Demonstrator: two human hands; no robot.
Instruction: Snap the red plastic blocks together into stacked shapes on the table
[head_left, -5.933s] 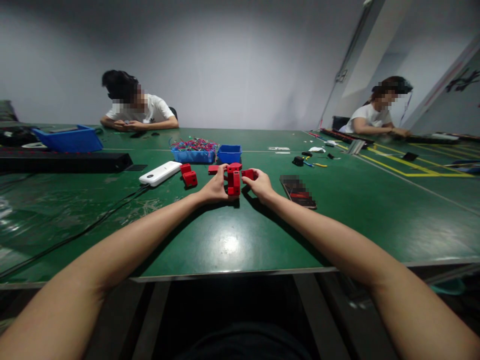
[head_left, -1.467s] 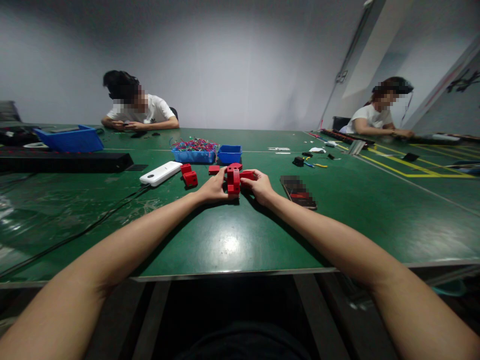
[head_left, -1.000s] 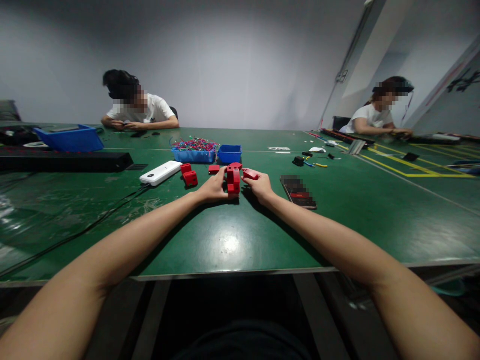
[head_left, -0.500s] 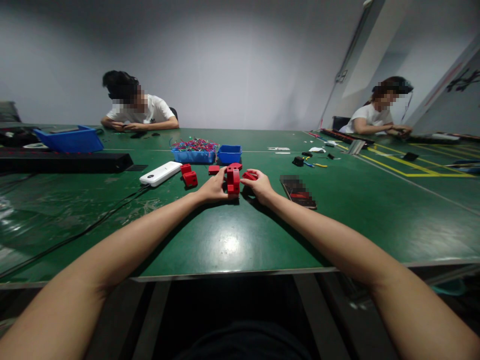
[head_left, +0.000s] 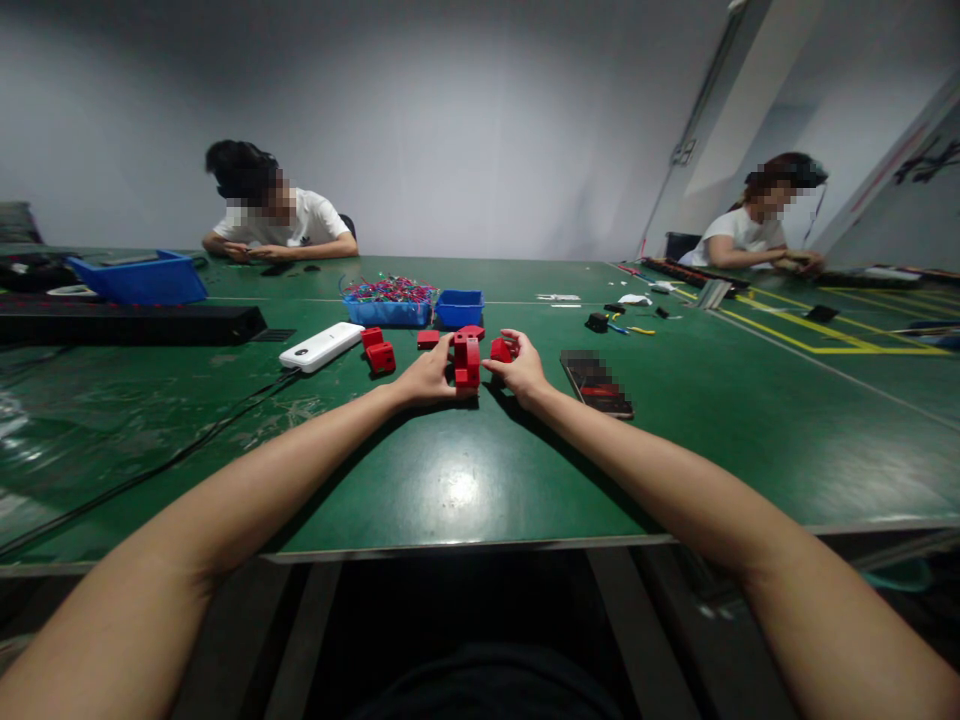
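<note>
My left hand (head_left: 429, 376) grips a curved red part (head_left: 466, 362) held upright just above the green table. Just right of it, my right hand (head_left: 523, 368) holds a smaller red piece (head_left: 500, 350) between thumb and fingers, apart from the curved part. Behind my left hand lie a small red block (head_left: 427, 340) and another red piece (head_left: 472, 331), partly hidden by the curved part. More red blocks (head_left: 378, 352) sit to the left.
A blue tray of wires (head_left: 388, 314), a blue bin (head_left: 459, 309), a white power bank (head_left: 321, 347) with a cable, a phone (head_left: 596, 383) and pliers (head_left: 630, 329) lie on the table (head_left: 465, 480). Two people sit across it.
The small red piece in my right hand has turned from lying flat to more upright, and the fingers of that hand have lifted. My left hand keeps its place.
</note>
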